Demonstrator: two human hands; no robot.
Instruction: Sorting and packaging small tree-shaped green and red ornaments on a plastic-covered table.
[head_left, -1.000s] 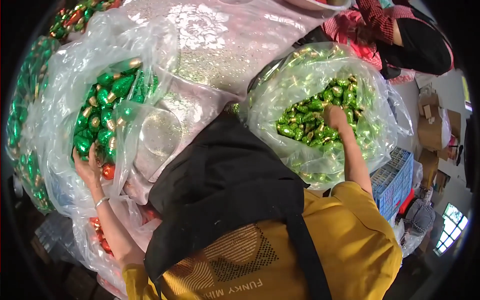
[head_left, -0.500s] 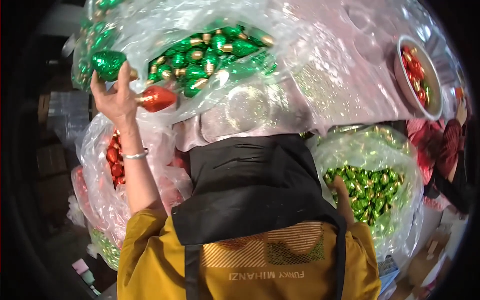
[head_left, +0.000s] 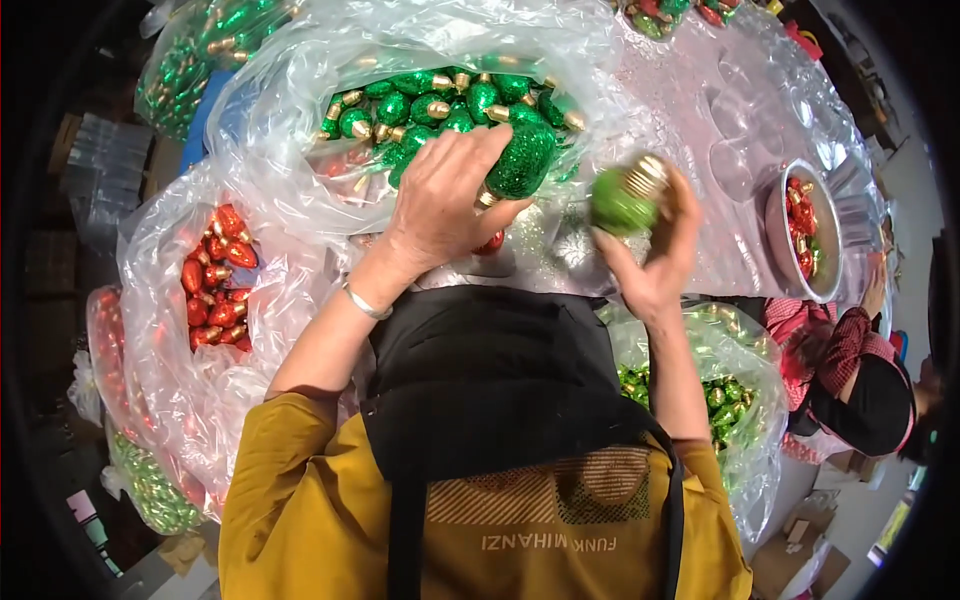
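Observation:
My left hand (head_left: pixel 440 200) is closed round a glittery dark green bulb-shaped ornament (head_left: pixel 527 160) above the front of the table. Under its fingers a bit of a red ornament (head_left: pixel 491 243) shows; the rest of that one is hidden. Facing it, my right hand (head_left: pixel 660 265) grips a light green bulb-shaped ornament (head_left: pixel 618 207), its gold cap tilted up and slightly smeared by motion. Just beyond my left hand lies an opened clear bag (head_left: pixel 270 110) full of dark green ornaments (head_left: pixel 395 108).
A bag of red ornaments (head_left: pixel 222 262) is at the left, one of light green ornaments (head_left: pixel 728 405) at the right. A white bowl (head_left: pixel 778 235) holds red and green ornaments. Clear moulded plastic packaging (head_left: pixel 730 140) lies on the table. A co-worker's checked sleeve (head_left: pixel 842 340) is at far right.
My left hand has come from the far left to the middle with the dark green ornament. My right hand has risen from the light green bag and now holds a light green ornament.

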